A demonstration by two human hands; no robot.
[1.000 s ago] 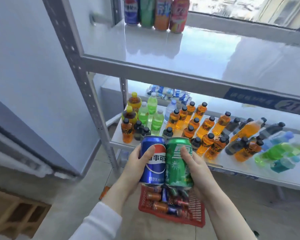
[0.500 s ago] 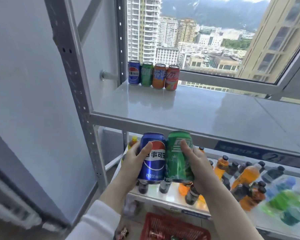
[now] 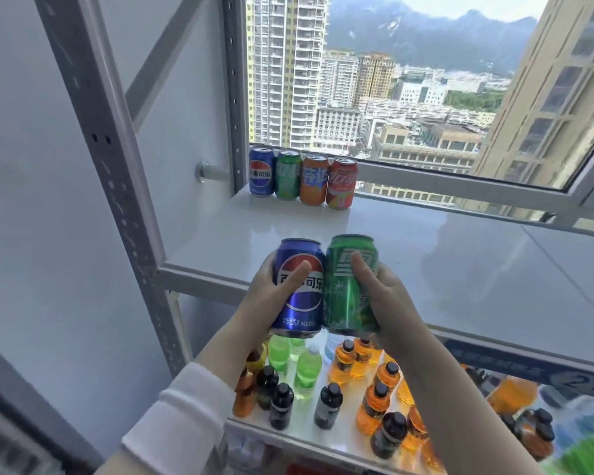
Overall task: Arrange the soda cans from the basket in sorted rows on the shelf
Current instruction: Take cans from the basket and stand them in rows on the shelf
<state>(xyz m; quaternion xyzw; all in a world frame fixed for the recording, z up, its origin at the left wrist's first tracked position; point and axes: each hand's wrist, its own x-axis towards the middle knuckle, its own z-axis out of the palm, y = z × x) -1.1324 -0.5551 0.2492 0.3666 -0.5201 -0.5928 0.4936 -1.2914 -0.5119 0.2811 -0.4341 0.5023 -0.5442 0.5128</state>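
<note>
Held upright and touching at the shelf (image 3: 426,269) front edge: blue can (image 3: 299,289), left hand (image 3: 268,299) fingers wrapped round it; green can (image 3: 348,286), right hand (image 3: 388,299) likewise; four cans (image 3: 302,178) rowed at back.

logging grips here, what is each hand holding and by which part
The left hand grips a blue can round its side; the right hand grips a green can likewise.

Both hands have risen from over the basket, carrying the blue can (image 3: 299,287) and green can (image 3: 351,284) up to the upper shelf's (image 3: 426,269) near edge.
</note>
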